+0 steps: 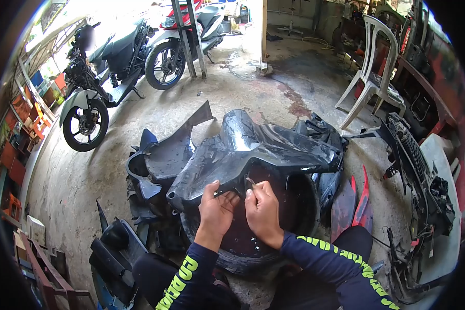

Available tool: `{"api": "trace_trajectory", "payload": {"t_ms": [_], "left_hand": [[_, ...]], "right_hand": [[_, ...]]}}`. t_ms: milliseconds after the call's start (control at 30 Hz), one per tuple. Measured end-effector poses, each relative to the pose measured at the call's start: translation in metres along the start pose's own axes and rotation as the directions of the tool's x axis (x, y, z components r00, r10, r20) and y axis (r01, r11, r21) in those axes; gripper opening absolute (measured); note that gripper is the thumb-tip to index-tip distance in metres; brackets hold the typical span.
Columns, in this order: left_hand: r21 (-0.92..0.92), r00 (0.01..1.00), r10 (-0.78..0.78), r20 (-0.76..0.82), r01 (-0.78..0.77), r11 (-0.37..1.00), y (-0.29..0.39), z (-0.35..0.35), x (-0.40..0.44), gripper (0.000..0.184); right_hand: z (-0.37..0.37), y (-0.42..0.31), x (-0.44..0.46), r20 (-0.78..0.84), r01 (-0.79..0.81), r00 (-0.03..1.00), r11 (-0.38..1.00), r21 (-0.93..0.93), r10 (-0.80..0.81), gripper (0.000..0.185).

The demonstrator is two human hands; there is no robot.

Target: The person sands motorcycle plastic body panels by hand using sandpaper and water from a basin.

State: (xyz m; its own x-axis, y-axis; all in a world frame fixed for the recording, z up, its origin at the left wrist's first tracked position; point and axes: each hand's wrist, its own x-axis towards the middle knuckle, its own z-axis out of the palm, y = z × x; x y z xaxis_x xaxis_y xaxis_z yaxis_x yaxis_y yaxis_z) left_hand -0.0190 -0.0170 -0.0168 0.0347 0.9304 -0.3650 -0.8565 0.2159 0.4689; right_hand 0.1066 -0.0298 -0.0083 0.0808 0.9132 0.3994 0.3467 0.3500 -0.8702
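A glossy black motorcycle fairing panel [227, 155], wet in places, lies across a wide round black tub [307, 199] that holds dark liquid. My left hand [218, 209] is closed at the panel's near edge, its thumb up against the edge and its fingers curled below. Close beside it, my right hand [263, 209] pinches a thin, small tool [250, 182] whose tip points up at the panel's near edge. Its handle is hidden in my fist, so I cannot tell its exact kind.
More dark fairing parts [160, 160] lie left of the tub, with others [116, 248] by my left leg. Red-and-black panels [354, 201] and a stripped frame part [418, 175] are at right. Behind stand a plastic chair [377, 67], a partly stripped scooter [108, 72] and a red scooter [178, 46].
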Motion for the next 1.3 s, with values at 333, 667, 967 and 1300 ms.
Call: {"api": "trace_trajectory", "payload": {"t_ms": [333, 667, 967, 1300], "left_hand": [[-0.040, 0.999, 0.032, 0.016, -0.031, 0.999, 0.004, 0.003, 0.004, 0.023], [-0.026, 0.997, 0.017, 0.070, -0.016, 1.000, 0.012, 0.003, 0.000, 0.030], [-0.033, 0.999, 0.010, 0.052, -0.008, 0.999, 0.010, 0.003, -0.002, 0.029], [0.009, 0.998, 0.055, 0.005, -0.055, 0.998, 0.018, 0.002, 0.005, 0.028]], "right_hand": [[-0.002, 0.005, 0.010, -0.010, 0.096, 0.995, 0.993, -0.072, -0.097, 0.011], [-0.019, 0.005, 0.008, 0.167, 0.129, 0.980, 0.987, -0.093, -0.112, 0.045], [-0.011, 0.034, 0.018, 0.180, 0.227, 0.961, 0.970, -0.081, -0.210, 0.054], [-0.013, 0.024, 0.000, 0.312, 0.229, 0.929, 0.971, -0.065, -0.198, 0.059]]}}
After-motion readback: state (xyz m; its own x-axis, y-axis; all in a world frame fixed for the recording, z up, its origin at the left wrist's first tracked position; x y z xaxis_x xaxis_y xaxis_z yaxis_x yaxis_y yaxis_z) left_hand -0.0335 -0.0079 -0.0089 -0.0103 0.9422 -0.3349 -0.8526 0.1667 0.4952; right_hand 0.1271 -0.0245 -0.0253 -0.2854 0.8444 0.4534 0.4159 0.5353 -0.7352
